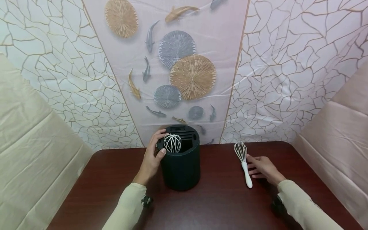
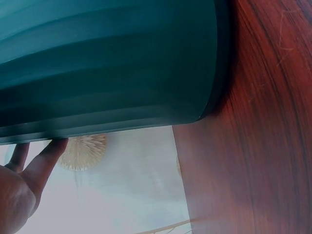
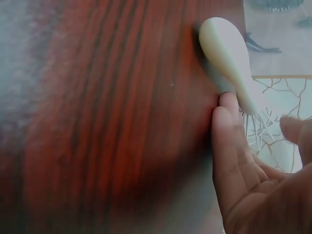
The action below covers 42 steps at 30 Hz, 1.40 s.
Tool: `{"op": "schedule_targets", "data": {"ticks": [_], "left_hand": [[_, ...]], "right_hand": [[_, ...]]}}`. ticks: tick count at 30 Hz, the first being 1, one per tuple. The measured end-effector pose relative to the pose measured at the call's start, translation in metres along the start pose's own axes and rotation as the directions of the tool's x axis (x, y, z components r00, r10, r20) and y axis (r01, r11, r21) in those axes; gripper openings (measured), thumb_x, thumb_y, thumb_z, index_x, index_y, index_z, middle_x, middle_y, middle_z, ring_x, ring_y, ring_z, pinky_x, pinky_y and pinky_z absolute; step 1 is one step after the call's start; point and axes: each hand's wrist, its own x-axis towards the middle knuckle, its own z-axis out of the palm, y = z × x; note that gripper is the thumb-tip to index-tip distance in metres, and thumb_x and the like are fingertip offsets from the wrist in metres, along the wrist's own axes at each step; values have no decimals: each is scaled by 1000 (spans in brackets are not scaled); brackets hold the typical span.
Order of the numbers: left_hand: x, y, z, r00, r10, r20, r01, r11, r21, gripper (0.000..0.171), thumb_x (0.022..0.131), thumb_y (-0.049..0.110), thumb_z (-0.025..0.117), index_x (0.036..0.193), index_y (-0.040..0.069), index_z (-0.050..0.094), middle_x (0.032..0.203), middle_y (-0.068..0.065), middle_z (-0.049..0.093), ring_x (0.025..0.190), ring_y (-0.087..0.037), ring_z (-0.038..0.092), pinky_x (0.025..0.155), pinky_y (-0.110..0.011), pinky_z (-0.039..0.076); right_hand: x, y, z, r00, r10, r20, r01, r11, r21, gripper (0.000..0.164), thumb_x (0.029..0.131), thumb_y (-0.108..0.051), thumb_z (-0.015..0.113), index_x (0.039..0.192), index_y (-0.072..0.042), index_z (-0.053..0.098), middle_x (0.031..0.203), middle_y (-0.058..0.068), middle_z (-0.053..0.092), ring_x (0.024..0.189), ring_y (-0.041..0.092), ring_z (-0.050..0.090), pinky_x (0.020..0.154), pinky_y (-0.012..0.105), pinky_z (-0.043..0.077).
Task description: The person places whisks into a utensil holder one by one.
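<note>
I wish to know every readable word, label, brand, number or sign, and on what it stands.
None: no readable text on the dark green cylindrical holder, the white wire whisk inside, the white whisk outside or the dark red wooden table.
Pale printed backdrop: only fish, discs and lines.
Black device at the left wrist: too small to tell.

Both forearms (image 1: pixel 126 207) came in from the bottom corners of the head view, light sleeves (image 1: pixel 300 201) down to the wrists, angled inward with the hands sitting well apart. Left hand (image 1: pixel 150 157) was a bit farther forward, bent into a wide C-shaped grip, thumb on the near side and fingers around the far side. Right hand (image 1: pixel 264 167) looked pretty loose tbh, fingers (image 3: pixel 225 141) mostly straight and pointing inward, thumb (image 3: pixel 292 130) held away from them.
</note>
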Motion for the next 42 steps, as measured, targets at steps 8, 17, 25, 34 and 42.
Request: {"op": "schedule_targets", "data": {"ticks": [8,17,25,34,42], "left_hand": [[0,-1,-4,1000,-10,-4,10,1000,22,58,101,48,51,150,17,53,165,1,39,148,-27,41,105,-66,43],[0,-3,0,1000,14,-4,-14,1000,2,55,101,44,51,150,18,54,165,-5,40,146,-30,43,101,-64,46],[-3,-4,1,1000,-2,-2,2,1000,-6,54,102,47,51,150,22,53,165,-4,40,148,-28,41,105,-65,44],[-1,-2,0,1000,8,-2,-8,1000,-5,54,101,42,51,149,16,54,165,-7,40,147,-30,42,104,-65,45],[-2,-2,4,1000,7,-7,-7,1000,-14,55,102,49,51,149,21,54,165,-3,39,145,-28,44,104,-63,46]], "right_hand": [[3,-14,12,1000,-25,-12,24,995,-98,56,109,-30,60,133,21,55,100,18,72,78,21,73,70,40,63],[4,-14,11,998,40,42,-37,997,-63,58,113,-23,48,144,25,41,115,26,63,94,27,68,76,38,62],[0,-7,4,994,65,87,-70,996,60,66,114,-30,45,154,19,28,136,35,52,94,19,66,79,34,62],[-6,-13,8,987,33,156,-65,976,206,61,114,-27,48,153,16,32,111,8,66,89,15,68,80,34,63],[-14,-22,14,986,15,166,-55,969,240,64,112,-33,52,152,14,35,128,19,63,94,16,70,82,36,63]]}}
